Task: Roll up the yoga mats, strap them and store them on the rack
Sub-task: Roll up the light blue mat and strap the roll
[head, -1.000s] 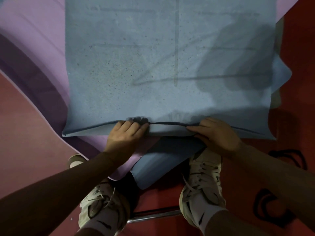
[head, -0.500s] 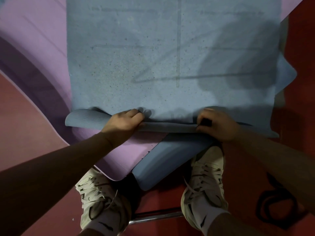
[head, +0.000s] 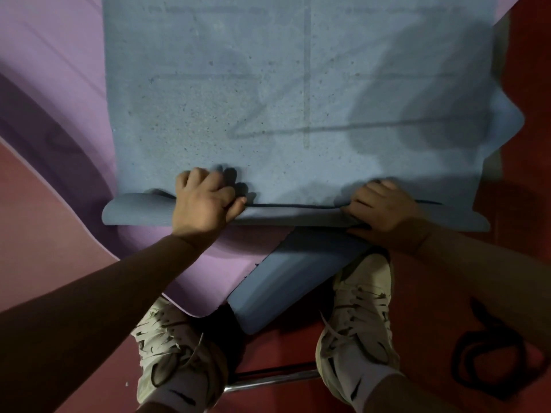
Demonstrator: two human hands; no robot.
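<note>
1. Clutching folded near edge of blue mat (head: 268,99) with left grip (head: 205,201) — fingers curled over it.
2. Pinching same fold with right grip (head: 384,214).
3. Spread flat over purple mat (head: 53,70) on red floor (head: 44,222).

The top mat (head: 298,99) is lying on a second mat (head: 59,84) spreading leftward. The left hand (head: 205,201) and right hand (head: 384,213) are gripping its rolled near edge. A strap (head: 459,356) is lying on the floor (head: 521,263), at right.

Far end of blue mat (head: 268,99) off-frame
</note>
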